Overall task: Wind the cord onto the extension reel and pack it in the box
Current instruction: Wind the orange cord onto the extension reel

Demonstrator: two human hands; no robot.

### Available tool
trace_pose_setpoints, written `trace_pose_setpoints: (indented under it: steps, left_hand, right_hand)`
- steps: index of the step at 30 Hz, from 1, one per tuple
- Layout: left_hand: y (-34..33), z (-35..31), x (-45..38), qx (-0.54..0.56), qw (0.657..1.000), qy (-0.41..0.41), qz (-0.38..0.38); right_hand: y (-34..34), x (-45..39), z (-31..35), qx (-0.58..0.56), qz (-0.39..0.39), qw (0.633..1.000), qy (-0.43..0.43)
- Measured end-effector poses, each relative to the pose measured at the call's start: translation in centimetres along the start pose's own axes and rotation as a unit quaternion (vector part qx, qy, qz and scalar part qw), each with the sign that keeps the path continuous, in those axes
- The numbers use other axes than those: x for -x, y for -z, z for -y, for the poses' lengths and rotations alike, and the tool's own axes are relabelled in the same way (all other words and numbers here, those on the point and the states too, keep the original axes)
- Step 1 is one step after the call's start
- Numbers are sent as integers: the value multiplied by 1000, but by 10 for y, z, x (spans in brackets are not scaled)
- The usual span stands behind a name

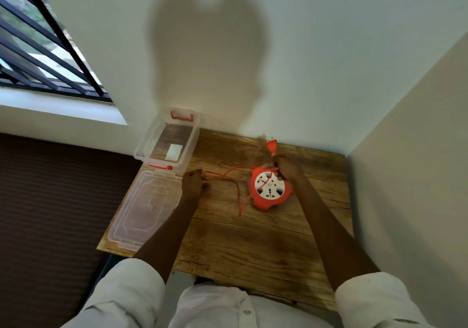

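An orange extension reel (269,191) with a white socket face lies flat on the wooden table (253,239). Its thin orange cord (236,191) runs in loose loops leftward and down across the table. My left hand (193,182) pinches the cord at the left end of the loop. My right hand (286,167) grips the cord at the reel's far edge, just below the orange plug (271,146), which points toward the wall. A clear plastic box (168,140) with red clasps stands open at the table's back left corner.
The box's clear lid (145,208) lies flat on the table's left edge, in front of the box. White walls close in behind and on the right. A barred window (38,49) is at the upper left. Dark floor lies left of the table.
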State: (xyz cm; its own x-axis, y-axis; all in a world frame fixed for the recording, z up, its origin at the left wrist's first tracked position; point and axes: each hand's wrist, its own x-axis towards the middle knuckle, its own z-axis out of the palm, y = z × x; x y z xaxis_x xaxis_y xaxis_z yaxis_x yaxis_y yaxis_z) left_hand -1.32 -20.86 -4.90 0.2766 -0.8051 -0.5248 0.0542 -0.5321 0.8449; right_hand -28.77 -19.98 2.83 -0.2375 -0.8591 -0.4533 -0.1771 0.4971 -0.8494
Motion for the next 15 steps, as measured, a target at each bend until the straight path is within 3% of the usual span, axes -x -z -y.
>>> trace_pose_setpoints:
  steps: [4,6,8,11,15]
  left_hand:
    - [-6,11,9,-35,992,-70,-100]
    - [-13,15,26,-77,980,-150,-108]
    - [-23,19,47,-128,959,-248,-54]
    - [-41,30,66,-214,913,-345,35]
    - [-64,44,76,-236,896,-366,87]
  right_hand:
    - [0,20,-67,-164,-37,985,-30]
    - [-1,39,-93,-230,-85,969,-27]
    - [1,52,-119,-265,-148,952,-47]
    - [11,64,-149,-223,-202,946,-117]
    - [28,72,-172,-99,-193,963,-159]
